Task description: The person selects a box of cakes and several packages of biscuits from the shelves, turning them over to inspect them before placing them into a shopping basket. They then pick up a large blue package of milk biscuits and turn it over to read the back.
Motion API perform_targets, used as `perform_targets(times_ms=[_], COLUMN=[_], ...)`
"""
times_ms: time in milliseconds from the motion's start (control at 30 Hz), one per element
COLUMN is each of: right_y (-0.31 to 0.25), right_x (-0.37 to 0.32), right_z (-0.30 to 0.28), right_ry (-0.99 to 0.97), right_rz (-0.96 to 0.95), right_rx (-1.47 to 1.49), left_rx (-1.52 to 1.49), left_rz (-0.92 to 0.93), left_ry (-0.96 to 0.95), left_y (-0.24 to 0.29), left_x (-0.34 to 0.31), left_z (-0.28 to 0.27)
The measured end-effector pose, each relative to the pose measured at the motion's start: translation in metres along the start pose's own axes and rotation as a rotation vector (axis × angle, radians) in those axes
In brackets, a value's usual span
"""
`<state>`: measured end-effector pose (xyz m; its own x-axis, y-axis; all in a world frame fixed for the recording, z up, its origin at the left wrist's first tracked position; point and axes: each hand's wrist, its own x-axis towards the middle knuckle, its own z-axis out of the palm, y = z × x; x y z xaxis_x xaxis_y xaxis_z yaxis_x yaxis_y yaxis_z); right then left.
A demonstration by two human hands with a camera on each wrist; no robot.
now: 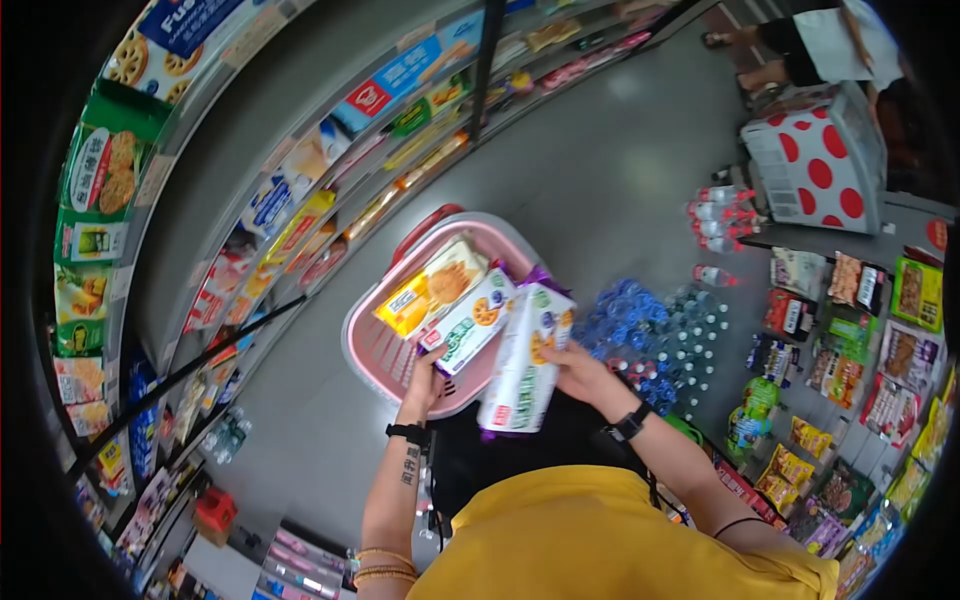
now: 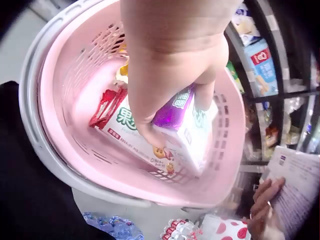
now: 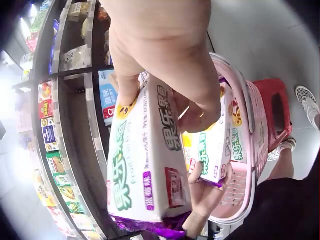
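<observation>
My left hand point(image 1: 425, 382) grips one end of a white biscuit pack point(image 1: 468, 325) with purple ends, inside a pink basket point(image 1: 358, 345). A similar white biscuit pack with a blueberry picture point(image 3: 135, 170) is in my right hand point(image 1: 583, 370), tilted over the basket's near right rim. Thumb and fingers of that hand clasp its sides. Beside the left-hand pack lies a yellow and white biscuit pack point(image 1: 420, 295). The left wrist view also shows a red-ended white pack point(image 2: 117, 120) lower in the basket, partly covered by my left hand point(image 2: 170, 70).
Curved shelves of packaged snacks point(image 1: 300, 185) stand on the left. A red stool-like object point(image 3: 274, 107) is by the basket. Shrink-wrapped bottles point(image 1: 640, 330) stand on the floor at right, near snack bags point(image 1: 790, 470) and a red-dotted box point(image 1: 815, 160). Another person point(image 1: 840, 45) stands at the far right.
</observation>
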<state>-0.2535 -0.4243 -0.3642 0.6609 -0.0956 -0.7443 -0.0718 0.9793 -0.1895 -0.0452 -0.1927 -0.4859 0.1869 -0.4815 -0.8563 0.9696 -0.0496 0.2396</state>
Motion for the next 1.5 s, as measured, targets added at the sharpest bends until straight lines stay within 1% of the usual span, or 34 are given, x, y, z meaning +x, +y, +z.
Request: perform_targets(times_ms=[67,100,167,233,267,367,400,433,467,500,533,567,600,633,667,700,733,767,833,867,900,1000,1033,1067,1100,1133,1167,1200,1233,1300,1333,1400,1467,1500], right_y=[0.004,0.006,0.020,0.031,0.038,0.063,0.071,0.063,0.059,0.070,0.070,0.071,0.069,0.070,0.069,0.066,0.068,0.068,0.070,0.083,0.080,0.059,0.057,0.041,0.030,0.026,0.023,-0.002,-0.008,-0.011,-0.011,-0.008,-0.007,-0.003], right_x=[0.018,0.028,0.048,0.070,0.079,0.115,0.129,0.128,0.128,0.147,0.150,0.152,0.158,0.162,0.161,0.162,0.162,0.159,0.147,0.163,0.162,0.130,0.133,0.115,0.095,0.098,0.106,0.061,0.065,0.047,0.045,0.021,-0.025,-0.043], right_z=[0.013,0.020,0.028,0.031,0.034,0.020,0.008,0.019,0.021,-0.002,-0.005,-0.003,0.002,-0.005,-0.007,-0.007,-0.008,-0.008,0.010,-0.020,-0.015,0.010,0.007,0.018,0.031,0.022,0.008,0.034,0.027,0.016,0.016,0.024,0.069,0.090], right_ry=[-0.005,0.011,0.147,0.228,0.274,0.308,0.343,0.414,0.360,0.326,0.339,0.386,0.533,0.540,0.541,0.543,0.502,0.466,0.357,0.227,0.256,0.268,0.347,0.356,0.362,0.279,0.196,0.265,0.399,0.296,0.323,0.254,0.238,0.115], right_rz=[0.025,0.043,0.017,0.056,0.025,-0.122,-0.080,0.004,0.021,0.053,0.009,-0.011,0.005,0.023,0.059,0.082,0.062,0.023,-0.129,-0.145,-0.101,-0.034,-0.122,-0.173,-0.216,-0.236,-0.258,-0.188,-0.141,-0.211,-0.206,-0.284,-0.281,-0.349], right_rx=[-0.049,-0.084,-0.142,-0.178,-0.206,-0.204,-0.134,-0.101,-0.019,0.029,0.022,0.010,-0.045,-0.059,-0.060,-0.058,-0.061,-0.064,0.094,0.032,-0.022,-0.266,-0.406,-0.441,-0.478,-0.428,-0.379,-0.461,-0.593,-0.502,-0.484,-0.458,-0.482,-0.493], left_rx=[-0.001,-0.037,0.023,0.076,0.104,-0.015,-0.065,-0.099,-0.196,-0.162,-0.079,0.065,0.122,0.186,0.232,0.407,0.406,0.395,0.345,0.358,0.422,0.473,0.438,0.364,0.340,0.315,0.357,0.400,0.443,0.476,0.492,0.539,0.599,0.621], left_rz=[-0.010,-0.085,-0.121,-0.211,-0.173,-0.018,0.002,0.049,-0.007,-0.005,-0.008,-0.034,0.036,0.107,0.279,0.253,0.248,0.285,0.241,0.243,0.253,0.338,0.321,0.356,0.303,0.250,0.261,0.269,0.276,0.216,0.187,0.176,0.182,0.176], left_ry=[0.000,-0.010,-0.025,0.004,-0.001,-0.003,0.013,0.014,0.021,0.047,0.135,0.310,0.310,0.295,0.155,0.278,0.272,0.179,0.186,0.258,0.277,0.364,0.419,0.539,0.490,0.447,0.458,0.470,0.481,0.431,0.412,0.402,0.365,0.346], left_y=[0.001,-0.003,0.004,0.000,0.005,-0.009,-0.008,0.000,-0.001,0.000,0.000,0.005,0.005,0.011,0.001,0.000,-0.002,0.004,0.015,0.013,0.018,0.014,0.013,0.013,0.012,0.012,0.011,0.006,0.004,-0.001,0.003,0.000,-0.002,0.000], left_x=[0.013,0.022,0.017,0.034,0.015,0.024,0.025,0.010,0.011,0.010,0.000,-0.016,-0.039,-0.053,-0.052,-0.064,-0.073,-0.091,-0.131,-0.141,-0.162,-0.185,-0.191,-0.200,-0.203,-0.208,-0.216,-0.229,-0.239,-0.220,-0.216,-0.221,-0.229,-0.231], left_z=[0.000,-0.010,-0.001,-0.023,-0.009,-0.031,-0.032,-0.015,-0.024,-0.028,-0.028,-0.016,-0.003,0.009,-0.010,-0.020,-0.033,-0.031,-0.021,-0.031,-0.025,-0.078,-0.099,-0.102,-0.132,-0.163,-0.169,-0.175,-0.183,-0.248,-0.270,-0.291,-0.325,-0.340])
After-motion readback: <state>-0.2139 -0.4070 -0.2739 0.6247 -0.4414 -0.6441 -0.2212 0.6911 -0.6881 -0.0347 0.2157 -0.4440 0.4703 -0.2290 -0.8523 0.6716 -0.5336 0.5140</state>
